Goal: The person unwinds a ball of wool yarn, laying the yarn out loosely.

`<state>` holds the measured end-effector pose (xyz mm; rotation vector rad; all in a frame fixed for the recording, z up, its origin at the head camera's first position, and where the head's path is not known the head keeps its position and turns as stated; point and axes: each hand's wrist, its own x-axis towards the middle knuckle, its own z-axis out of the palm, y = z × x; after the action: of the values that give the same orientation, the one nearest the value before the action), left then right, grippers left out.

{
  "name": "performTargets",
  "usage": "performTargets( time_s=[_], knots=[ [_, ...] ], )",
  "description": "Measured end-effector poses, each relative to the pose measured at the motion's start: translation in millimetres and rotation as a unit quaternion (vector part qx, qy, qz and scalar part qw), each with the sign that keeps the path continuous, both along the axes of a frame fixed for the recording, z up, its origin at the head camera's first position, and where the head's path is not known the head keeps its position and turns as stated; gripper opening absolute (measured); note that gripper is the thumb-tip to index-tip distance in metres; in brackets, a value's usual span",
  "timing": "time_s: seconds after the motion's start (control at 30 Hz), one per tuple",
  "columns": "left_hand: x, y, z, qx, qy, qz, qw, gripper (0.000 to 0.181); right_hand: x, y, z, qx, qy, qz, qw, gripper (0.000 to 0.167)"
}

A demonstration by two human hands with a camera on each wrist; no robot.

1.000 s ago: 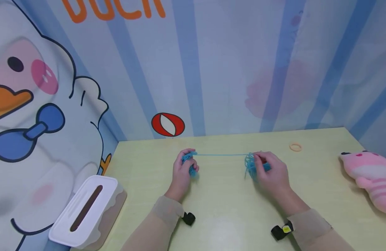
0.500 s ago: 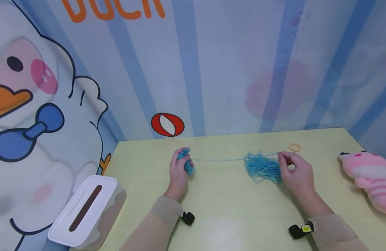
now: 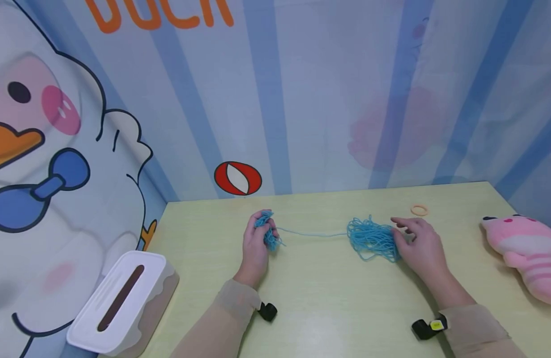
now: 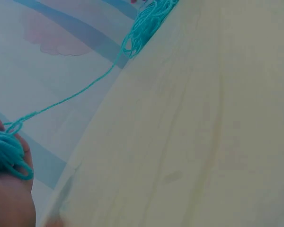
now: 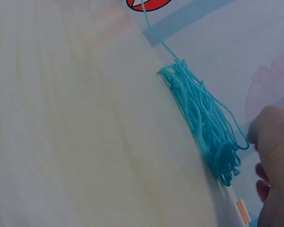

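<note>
Parted fingers on the right hand [image 3: 420, 246] have let go of the yarn they pinched half a second ago, and the connecting strand [image 3: 311, 234], straight then, sags now. Curled fingers on the left hand [image 3: 255, 248] grip a small blue yarn bundle [image 3: 271, 239]. Beside the right hand, a larger loose yarn bundle [image 3: 371, 238] lies on the tabletop [image 3: 311, 288]. Some yarn is gathered, then; I'd judge most is left to gather.

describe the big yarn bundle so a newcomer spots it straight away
Find the pale table and look right of centre. Just left of the right hand is the blue yarn bundle, visibly wider than the bunch held in the left hand.
</note>
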<state>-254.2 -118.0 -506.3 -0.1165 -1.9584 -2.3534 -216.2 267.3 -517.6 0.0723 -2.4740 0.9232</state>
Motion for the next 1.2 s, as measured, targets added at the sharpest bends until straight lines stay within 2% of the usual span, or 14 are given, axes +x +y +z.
performTargets(
  time_s=[0.07, 0.17, 0.27, 0.37, 0.47, 0.6, 0.73, 0.8, 0.9, 1.03, 1.2],
  knots=[
    [0.0, 0.3, -0.3, 0.002, -0.001, -0.007, 1.0, 0.033, -1.5, -4, -0.3, -0.03, 0.048, -0.008, 0.9984, 0.024],
    [-0.5, 1.6, -1.0, 0.007, -0.002, -0.018, 0.9998, 0.034, -3.7, -14, 1.5, -0.068, 0.138, -0.003, 0.9881, 0.019],
    [-0.6, 4.1, -1.0, 0.012, 0.0, -0.033, 0.9994, 0.035, -3.7, -30, 2.7, -0.065, 0.208, 0.028, 0.9755, 0.015],
    [0.5, 7.0, -0.3, 0.02, 0.005, -0.055, 0.9983, 0.036, -2.0, -54, 1.7, -0.029, 0.233, 0.077, 0.9691, 0.014],
    [2.0, 8.9, 0.7, 0.031, 0.011, -0.076, 0.9966, 0.037, -0.4, -85, 0.9, 0.005, 0.198, 0.124, 0.9723, 0.021],
    [3.8, 9.5, 1.6, 0.048, 0.009, -0.103, 0.9935, 0.038, -1.5, -127, 2.9, 0.021, 0.098, 0.176, 0.9793, 0.033],
    [5.7, 9.5, 2.3, 0.056, 0.008, -0.13, 0.9899, 0.038, -6.5, -162, 4.2, 0.008, -0.003, 0.216, 0.9763, 0.046],
    [5.9, 9.7, 1.4, 0.056, 0.008, -0.136, 0.989, 0.038, -9.5, -174, 4.2, -0.001, -0.036, 0.225, 0.9736, 0.049],
    [5.7, 10.1, 0.4, 0.056, 0.01, -0.14, 0.9885, 0.039, -13.0, -184, 3.4, -0.003, -0.053, 0.22, 0.9741, 0.045],
    [5.9, 9.9, 1.9, 0.042, 0.016, -0.138, 0.9894, 0.039, -14.3, -188, 3.4, 0.007, -0.025, 0.193, 0.9808, 0.026],
    [5.9, 8.3, 2.9, -0.017, 0.023, -0.11, 0.9935, 0.045, -13.2, -184, 5.8, -0.006, -0.009, 0.164, 0.9865, 0.016]
  ],
)
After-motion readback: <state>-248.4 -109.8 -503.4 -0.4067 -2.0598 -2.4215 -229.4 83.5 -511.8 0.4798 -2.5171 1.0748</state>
